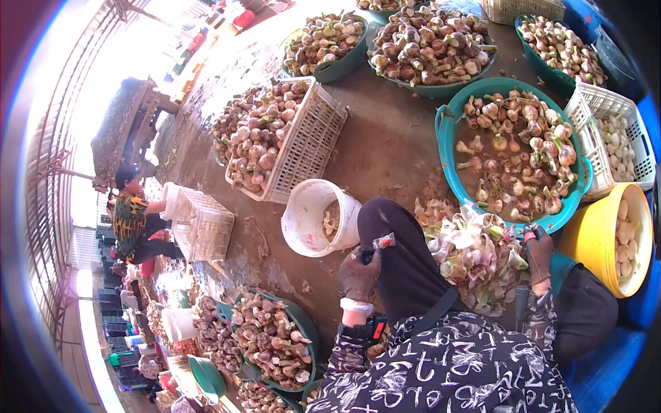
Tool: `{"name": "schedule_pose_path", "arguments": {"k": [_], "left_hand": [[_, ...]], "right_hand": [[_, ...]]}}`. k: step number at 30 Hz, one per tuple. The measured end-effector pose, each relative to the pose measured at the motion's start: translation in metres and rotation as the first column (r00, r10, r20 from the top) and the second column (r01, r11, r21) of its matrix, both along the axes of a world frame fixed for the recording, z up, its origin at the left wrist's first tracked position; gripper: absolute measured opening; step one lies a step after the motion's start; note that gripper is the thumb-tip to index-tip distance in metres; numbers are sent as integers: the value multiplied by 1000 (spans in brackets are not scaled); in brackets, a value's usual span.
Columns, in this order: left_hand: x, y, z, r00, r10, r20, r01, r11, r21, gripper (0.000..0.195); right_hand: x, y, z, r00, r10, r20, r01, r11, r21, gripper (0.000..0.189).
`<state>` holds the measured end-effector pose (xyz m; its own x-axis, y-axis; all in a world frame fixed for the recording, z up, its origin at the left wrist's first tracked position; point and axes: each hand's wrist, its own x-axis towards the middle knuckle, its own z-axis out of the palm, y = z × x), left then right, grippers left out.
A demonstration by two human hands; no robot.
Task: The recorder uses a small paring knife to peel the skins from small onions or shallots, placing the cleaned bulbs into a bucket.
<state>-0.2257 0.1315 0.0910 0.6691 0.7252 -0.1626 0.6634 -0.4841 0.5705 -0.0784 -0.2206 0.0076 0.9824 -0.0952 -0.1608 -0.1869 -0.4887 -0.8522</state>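
My left hand [360, 273], in a dark knit glove, is by my left knee. A small clear packet with red contents [383, 241] is pinched at its fingertips. My right hand [539, 253], gloved too, is curled beside the heap of garlic skins [480, 258] between my legs. Something small and red [529, 236] shows at its thumb; whether it is held or wrapped around the thumb is unclear. Just beyond the skins stands a turquoise tub [448, 155] of garlic bulbs [516, 155] in brown water.
A white bucket [304, 222] with some skins inside stands ahead of my left knee. A yellow bucket [583, 242] of peeled bulbs is at my right. Beyond are a white crate [310, 149] and several tubs heaped with garlic. A person [137, 217] leans over another crate [204, 227] at left.
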Motion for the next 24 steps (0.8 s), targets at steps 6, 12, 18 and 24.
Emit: {"name": "schedule_pose_path", "arguments": {"k": [6,12,18,24], "left_hand": [[10,-14,41,912,-340,231,330,940,83,10],[43,-65,73,697,-701,154,703,709,45,12],[64,-91,78,524,-843,123,828,538,160,16],[66,-98,77,682,-661,313,675,734,77,22]], "right_hand": [[-4,30,44,997,55,-57,-36,955,293,14],[-26,75,123,717,592,369,-634,773,-9,29],[-29,81,144,636,679,367,-674,720,-164,28],[-33,70,142,746,614,258,-604,787,-128,22]]}}
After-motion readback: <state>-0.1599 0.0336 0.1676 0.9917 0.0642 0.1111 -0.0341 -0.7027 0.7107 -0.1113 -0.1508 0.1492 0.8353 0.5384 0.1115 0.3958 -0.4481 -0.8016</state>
